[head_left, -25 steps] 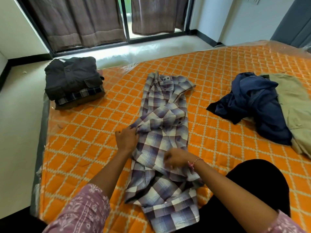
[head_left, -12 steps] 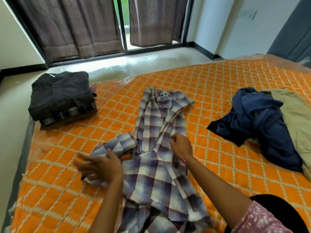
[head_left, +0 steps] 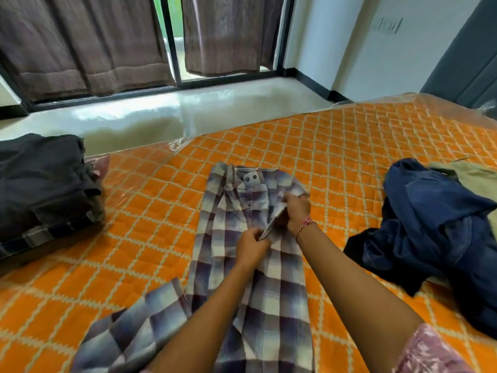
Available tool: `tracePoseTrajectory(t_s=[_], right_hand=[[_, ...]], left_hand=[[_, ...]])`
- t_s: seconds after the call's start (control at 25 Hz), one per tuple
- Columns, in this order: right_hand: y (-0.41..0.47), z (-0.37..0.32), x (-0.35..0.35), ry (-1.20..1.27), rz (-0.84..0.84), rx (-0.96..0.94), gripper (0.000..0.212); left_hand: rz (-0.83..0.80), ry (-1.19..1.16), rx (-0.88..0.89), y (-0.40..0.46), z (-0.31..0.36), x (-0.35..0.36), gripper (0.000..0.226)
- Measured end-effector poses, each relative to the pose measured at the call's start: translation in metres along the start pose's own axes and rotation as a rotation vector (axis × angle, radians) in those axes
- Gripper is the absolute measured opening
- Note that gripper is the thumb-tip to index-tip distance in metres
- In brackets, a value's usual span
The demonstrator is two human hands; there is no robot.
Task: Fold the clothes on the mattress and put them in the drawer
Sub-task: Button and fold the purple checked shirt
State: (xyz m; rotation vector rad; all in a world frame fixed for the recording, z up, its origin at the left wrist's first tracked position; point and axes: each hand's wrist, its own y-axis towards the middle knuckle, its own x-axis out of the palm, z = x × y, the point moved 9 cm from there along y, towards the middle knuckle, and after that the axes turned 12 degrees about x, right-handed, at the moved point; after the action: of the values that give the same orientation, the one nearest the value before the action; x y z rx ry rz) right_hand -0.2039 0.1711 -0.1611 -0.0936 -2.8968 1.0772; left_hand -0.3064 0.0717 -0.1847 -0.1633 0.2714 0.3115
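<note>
Stack of folded clothes [head_left: 45, 189] occupies the left edge of the frame on the orange mattress [head_left: 336, 146], a dark garment on top with a plaid piece showing beneath; this portion of the folding appears complete. At centre frame, the plaid shirt [head_left: 258, 297] lies lengthwise with the collar toward the upper part of the frame and one sleeve spread out toward the lower left. Both hands work on the shirt's right side below the collar: the left hand [head_left: 251, 246] has its fingers curled closed on an edge of the fabric, and the right hand [head_left: 295, 214], just above and to the right, grips the same raised edge. Judged from the layout, the shirt is partly folded, with one side being turned inward and the lower-left sleeve not yet dealt with. At the right of the frame, a crumpled blue garment [head_left: 430, 224] and a beige garment [head_left: 473, 173] behind it remain unfolded. No drawer is visible, so the stowing step remains outstanding for all items; roughly half the folding is left.
</note>
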Motion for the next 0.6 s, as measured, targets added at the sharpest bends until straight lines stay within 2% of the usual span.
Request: tracePoseTrajectory(t_s=[0.08,0.16,0.2,0.28,0.32,0.36,0.4,0.48,0.52,0.56,0.6], right_hand=[[0.003,-0.039,0.016,-0.049,0.079,-0.29,0.022],[-0.011,-0.06,0.043,-0.282,0.156,-0.594,0.015],[-0.015,-0.059,0.063,-0.456,0.168,-0.685,0.02],[-0.003,-0.03,0.109,-1.018,0.176,-0.738,0.032],[0.014,-0.005,0.122,-1.282,0.167,-0.698,0.039],[0.028,0.015,0.128,-1.447,0.14,-0.653,0.049],[0.039,0.025,0.131,-1.51,0.081,-0.626,0.058],[0.052,0.028,0.138,-1.449,-0.108,-0.625,0.067],[0.055,0.022,0.138,-1.429,-0.146,-0.652,0.068],[0.058,0.009,0.134,-1.372,-0.115,-0.692,0.068],[0.061,-0.012,0.123,-1.242,-0.008,-0.728,0.067]], left_hand=[[-0.093,-0.202,0.011,0.012,0.009,0.005,0.026],[-0.122,-0.371,-0.034,0.023,0.014,0.0,0.028],[-0.086,-0.413,-0.087,0.031,0.008,-0.009,0.03],[-0.008,-0.456,-0.236,0.038,-0.018,-0.025,0.03],[0.006,-0.464,-0.307,0.037,-0.032,-0.029,0.029],[0.002,-0.471,-0.357,0.037,-0.043,-0.029,0.029],[-0.006,-0.478,-0.382,0.038,-0.048,-0.028,0.027],[0.009,-0.478,-0.401,0.041,-0.053,-0.025,0.02],[0.026,-0.482,-0.404,0.043,-0.054,-0.025,0.016],[0.035,-0.491,-0.408,0.043,-0.052,-0.025,0.012],[0.051,-0.483,-0.404,0.045,-0.049,-0.026,0.009]])
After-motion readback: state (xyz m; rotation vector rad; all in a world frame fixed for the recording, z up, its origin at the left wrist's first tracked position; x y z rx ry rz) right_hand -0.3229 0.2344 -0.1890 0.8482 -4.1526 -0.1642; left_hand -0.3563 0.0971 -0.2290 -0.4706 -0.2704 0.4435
